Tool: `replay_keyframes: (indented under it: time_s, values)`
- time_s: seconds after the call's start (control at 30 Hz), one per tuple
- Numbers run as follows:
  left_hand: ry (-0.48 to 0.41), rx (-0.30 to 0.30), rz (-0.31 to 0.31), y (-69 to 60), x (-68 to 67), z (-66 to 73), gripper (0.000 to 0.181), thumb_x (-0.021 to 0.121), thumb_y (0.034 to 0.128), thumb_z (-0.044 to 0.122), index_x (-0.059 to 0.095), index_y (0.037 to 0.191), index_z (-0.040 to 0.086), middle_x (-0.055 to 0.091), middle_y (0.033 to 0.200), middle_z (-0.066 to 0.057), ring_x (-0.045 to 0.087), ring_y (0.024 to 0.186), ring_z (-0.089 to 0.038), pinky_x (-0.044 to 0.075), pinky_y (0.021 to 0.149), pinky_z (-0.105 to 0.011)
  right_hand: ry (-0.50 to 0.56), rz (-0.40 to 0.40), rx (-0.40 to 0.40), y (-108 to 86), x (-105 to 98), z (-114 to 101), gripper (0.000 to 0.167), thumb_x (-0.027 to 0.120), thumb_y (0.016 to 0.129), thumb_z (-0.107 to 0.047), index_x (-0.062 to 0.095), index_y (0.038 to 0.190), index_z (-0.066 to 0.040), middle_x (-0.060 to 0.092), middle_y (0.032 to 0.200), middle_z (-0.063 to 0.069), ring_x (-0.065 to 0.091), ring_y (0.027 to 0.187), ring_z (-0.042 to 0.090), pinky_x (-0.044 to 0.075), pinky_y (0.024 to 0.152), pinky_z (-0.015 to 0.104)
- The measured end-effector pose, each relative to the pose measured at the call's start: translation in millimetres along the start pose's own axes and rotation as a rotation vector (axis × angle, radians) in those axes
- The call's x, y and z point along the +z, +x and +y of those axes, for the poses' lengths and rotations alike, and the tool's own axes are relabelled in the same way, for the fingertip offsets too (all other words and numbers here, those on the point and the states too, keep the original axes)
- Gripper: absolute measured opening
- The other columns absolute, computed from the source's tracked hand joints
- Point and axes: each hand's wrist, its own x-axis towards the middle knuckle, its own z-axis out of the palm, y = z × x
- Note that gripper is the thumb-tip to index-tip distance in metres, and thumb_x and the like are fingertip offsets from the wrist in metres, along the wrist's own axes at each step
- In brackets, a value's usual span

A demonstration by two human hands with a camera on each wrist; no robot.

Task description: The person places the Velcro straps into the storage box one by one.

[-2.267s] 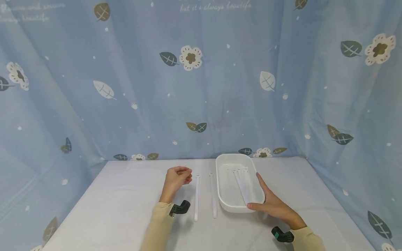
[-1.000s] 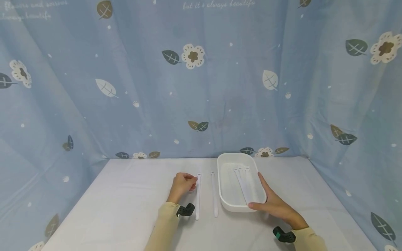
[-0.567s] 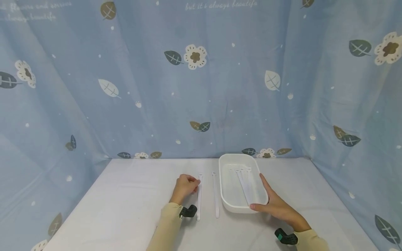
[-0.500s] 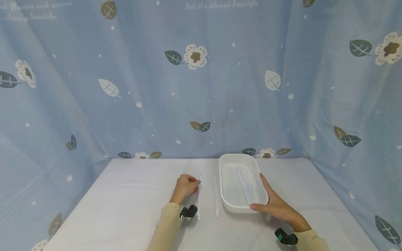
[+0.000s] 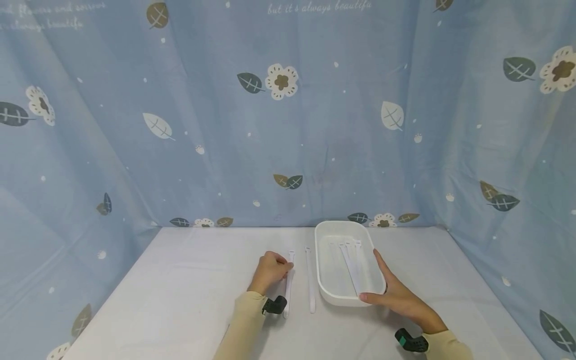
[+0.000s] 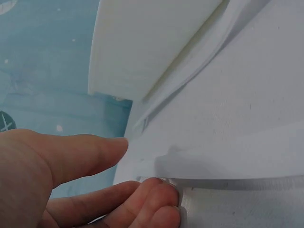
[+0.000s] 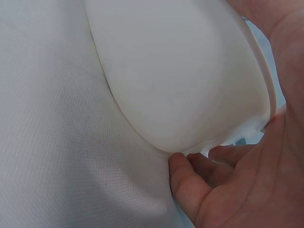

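Head view: I see the left hand [image 5: 269, 272] at the far end of a flat, narrow white strip [image 5: 288, 290] on the white-covered table [image 5: 189, 285]; thumb and fingertips look apart, so I cannot tell whether they pinch. The right hand [image 5: 398, 295] grips a rounded white plastic-looking tub [image 5: 339, 301] by its near corner, seemingly to steady it.

Beneath my grip, a white table [image 5: 193, 280] extends back to a blue curtain [image 5: 216, 120], which hangs in soft folds beyond my grip and to either side. Its print shows flowers [image 5: 281, 81], leaves [image 5: 250, 83] and, high above my grip, white lettering [image 5: 319, 7]. Diffuse light casts faint shadows.
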Motion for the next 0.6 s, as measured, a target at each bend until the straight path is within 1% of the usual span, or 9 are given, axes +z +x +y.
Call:
replay_keyframes:
  time_s: [0.07, 0.2, 0.3, 0.43, 0.53, 0.6]
  values:
    - [0.005, 0.004, -0.002, -1.3, 0.9, 1.6, 0.021, 0.073, 0.0912, 0.014, 0.072, 0.098, -0.006, 0.072, 0.074, -0.006, 0.066, 0.061, -0.011, 0.051, 0.06, -0.024, -0.003, -0.001, 0.002, -0.1, 0.0, 0.0, 0.128, 0.082, 0.086, -0.033, -0.018, 0.165, -0.022, -0.012, 0.174, 0.02, 0.017, 0.156, 0.053, 0.029, 0.118, 0.076]
    - [0.03, -0.013, 0.011, -2.7, 4.2, 2.9, 0.024, 0.078, 0.087, 0.012, 0.072, 0.1, -0.006, 0.073, 0.081, -0.01, 0.068, 0.067, -0.014, 0.056, 0.066, -0.029, -0.002, 0.0, -0.005, -0.2, 0.0, -0.1, 0.127, 0.082, 0.086, -0.032, -0.018, 0.165, -0.022, -0.011, 0.174, 0.02, 0.019, 0.155, 0.053, 0.03, 0.118, 0.075]
    - [0.071, -0.017, 0.03, -2.6, 7.2, 2.6, 0.026, 0.082, 0.0829, 0.012, 0.072, 0.1, -0.005, 0.073, 0.085, -0.011, 0.067, 0.073, -0.017, 0.058, 0.07, -0.034, 0.001, 0.0, -0.019, 0.0, 0.2, 0.1, 0.127, 0.081, 0.087, -0.03, -0.018, 0.165, -0.021, -0.011, 0.174, 0.021, 0.019, 0.155, 0.053, 0.031, 0.117, 0.075]
    - [0.109, -0.023, 0.042, -3.2, 10.5, 3.7, 0.028, 0.086, 0.0784, 0.011, 0.071, 0.097, -0.003, 0.069, 0.084, -0.01, 0.062, 0.075, -0.019, 0.057, 0.071, -0.035, 0.003, 0.0, -0.024, -0.1, 0.4, -0.2, 0.127, 0.081, 0.087, -0.029, -0.018, 0.165, -0.021, -0.012, 0.174, 0.021, 0.017, 0.156, 0.054, 0.029, 0.117, 0.076]
    - [0.107, -0.04, 0.04, -3.6, 12.3, 5.0, 0.029, 0.088, 0.0763, 0.01, 0.07, 0.097, -0.002, 0.068, 0.084, -0.008, 0.062, 0.076, -0.02, 0.056, 0.072, -0.035, 0.005, 0.001, -0.023, -0.3, 0.3, -0.9, 0.127, 0.081, 0.087, -0.03, -0.018, 0.165, -0.02, -0.012, 0.174, 0.02, 0.015, 0.156, 0.054, 0.028, 0.118, 0.076]
    - [0.109, -0.038, 0.039, -3.8, 13.3, 5.3, 0.03, 0.088, 0.0754, 0.008, 0.07, 0.097, -0.002, 0.068, 0.084, -0.007, 0.062, 0.076, -0.02, 0.056, 0.071, -0.035, 0.006, 0.0, -0.024, -0.6, 0.2, -1.4, 0.127, 0.081, 0.087, -0.03, -0.018, 0.165, -0.02, -0.013, 0.174, 0.02, 0.014, 0.156, 0.054, 0.027, 0.118, 0.076]
